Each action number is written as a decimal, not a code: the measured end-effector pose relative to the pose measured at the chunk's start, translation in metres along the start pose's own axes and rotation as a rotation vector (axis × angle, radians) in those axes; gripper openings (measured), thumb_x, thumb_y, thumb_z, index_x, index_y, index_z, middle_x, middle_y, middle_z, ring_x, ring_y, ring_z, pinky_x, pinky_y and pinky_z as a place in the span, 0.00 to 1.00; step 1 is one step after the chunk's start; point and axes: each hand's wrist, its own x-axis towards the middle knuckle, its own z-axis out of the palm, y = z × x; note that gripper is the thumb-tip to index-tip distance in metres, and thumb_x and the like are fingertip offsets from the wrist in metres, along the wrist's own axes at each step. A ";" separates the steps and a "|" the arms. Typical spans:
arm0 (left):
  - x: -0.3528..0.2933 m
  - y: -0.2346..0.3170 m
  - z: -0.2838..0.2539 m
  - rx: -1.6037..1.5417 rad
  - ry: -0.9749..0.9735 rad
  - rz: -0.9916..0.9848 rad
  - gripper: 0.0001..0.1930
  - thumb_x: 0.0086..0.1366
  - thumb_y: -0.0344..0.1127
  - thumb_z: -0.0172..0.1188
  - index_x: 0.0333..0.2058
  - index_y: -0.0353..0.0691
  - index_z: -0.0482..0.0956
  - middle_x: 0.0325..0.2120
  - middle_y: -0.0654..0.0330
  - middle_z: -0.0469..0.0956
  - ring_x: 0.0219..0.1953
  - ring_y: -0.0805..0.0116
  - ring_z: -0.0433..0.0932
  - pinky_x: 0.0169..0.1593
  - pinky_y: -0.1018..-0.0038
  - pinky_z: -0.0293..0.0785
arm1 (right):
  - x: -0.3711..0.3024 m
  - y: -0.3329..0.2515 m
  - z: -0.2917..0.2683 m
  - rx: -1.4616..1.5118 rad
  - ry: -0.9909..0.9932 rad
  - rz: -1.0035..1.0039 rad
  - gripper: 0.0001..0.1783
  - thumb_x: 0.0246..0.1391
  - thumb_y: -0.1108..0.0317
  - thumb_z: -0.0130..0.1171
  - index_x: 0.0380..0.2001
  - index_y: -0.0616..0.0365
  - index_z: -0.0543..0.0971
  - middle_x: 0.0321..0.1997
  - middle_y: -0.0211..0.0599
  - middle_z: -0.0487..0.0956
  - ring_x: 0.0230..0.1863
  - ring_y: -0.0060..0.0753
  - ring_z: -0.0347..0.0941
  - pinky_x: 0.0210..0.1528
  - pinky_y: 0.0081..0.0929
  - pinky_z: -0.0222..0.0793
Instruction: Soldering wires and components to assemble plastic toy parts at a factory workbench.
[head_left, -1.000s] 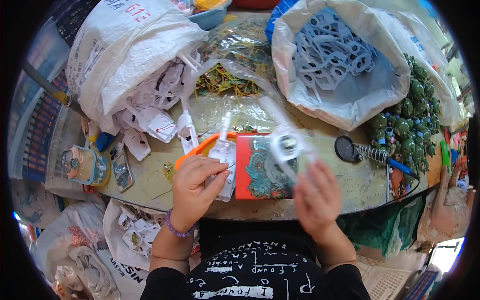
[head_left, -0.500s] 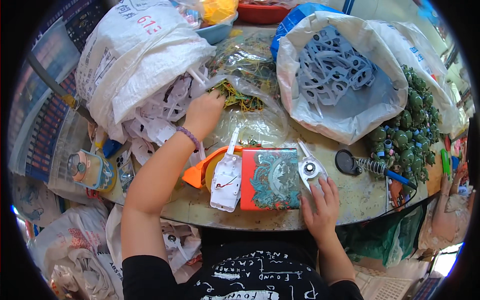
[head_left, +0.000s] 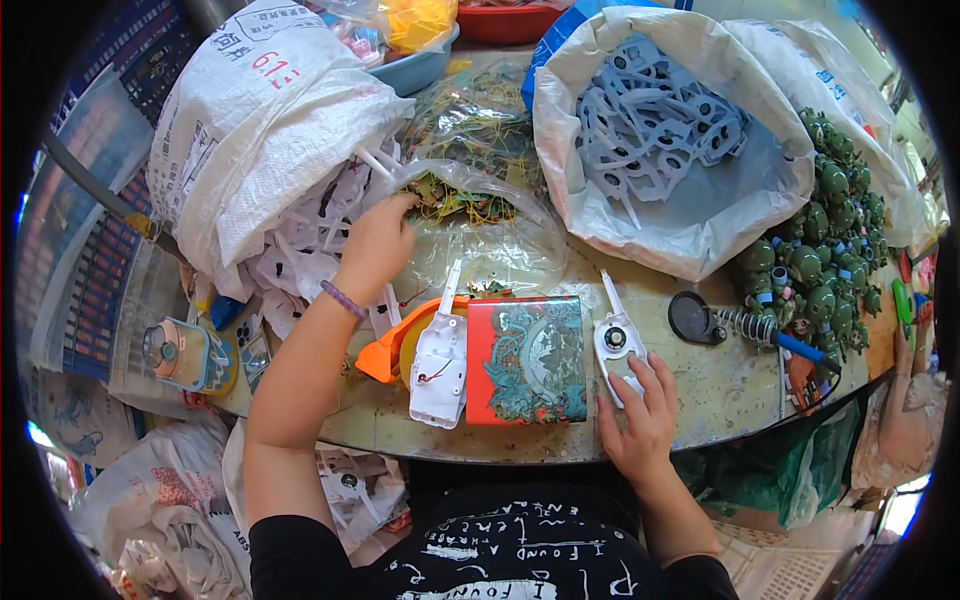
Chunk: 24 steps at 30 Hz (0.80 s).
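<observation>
My left hand (head_left: 380, 245) is at the near-left edge of a clear plastic bag (head_left: 490, 240) of small green circuit boards (head_left: 465, 203) with thin wires. Its fingers are bent together; what they hold, if anything, is hidden. My right hand (head_left: 640, 415) grips the lower end of a white plastic shell (head_left: 610, 350) with a narrow stem and a round black-and-silver part. Between my arms, a second white shell (head_left: 437, 370) with thin red and dark wires lies beside a red box (head_left: 478, 360) with a teal pattern.
An orange tool-like piece (head_left: 378, 360) lies left of the shells. White sacks (head_left: 270, 130) spill white parts; another open sack (head_left: 690, 240) holds translucent parts. At right are a soldering iron (head_left: 800, 348) in a coiled stand, a dark round dish (head_left: 690, 318) and a heap of green figures (head_left: 815, 250).
My left hand has drawn back from the circuit boards, a little left and toward me. My right hand has closed on the white shell, which has turned more upright.
</observation>
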 end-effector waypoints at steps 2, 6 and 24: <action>0.006 0.002 0.002 -0.115 0.011 -0.108 0.11 0.60 0.32 0.54 0.40 0.38 0.79 0.36 0.49 0.79 0.40 0.50 0.78 0.41 0.60 0.74 | 0.000 0.000 0.000 0.006 -0.014 -0.007 0.18 0.42 0.72 0.66 0.40 0.61 0.79 0.52 0.49 0.72 0.58 0.59 0.64 0.56 0.47 0.63; 0.027 0.000 0.019 0.271 -0.053 -0.217 0.12 0.61 0.39 0.55 0.37 0.38 0.81 0.31 0.49 0.80 0.34 0.49 0.80 0.38 0.59 0.76 | 0.001 -0.001 0.000 0.018 -0.013 -0.005 0.17 0.42 0.73 0.66 0.39 0.61 0.80 0.52 0.49 0.73 0.58 0.59 0.64 0.56 0.47 0.63; 0.056 -0.012 0.030 0.354 -0.155 -0.372 0.19 0.56 0.49 0.59 0.27 0.36 0.84 0.28 0.47 0.81 0.31 0.50 0.81 0.36 0.59 0.77 | -0.002 0.001 0.000 0.078 -0.005 0.022 0.16 0.41 0.74 0.65 0.38 0.60 0.79 0.52 0.49 0.73 0.57 0.59 0.65 0.57 0.47 0.63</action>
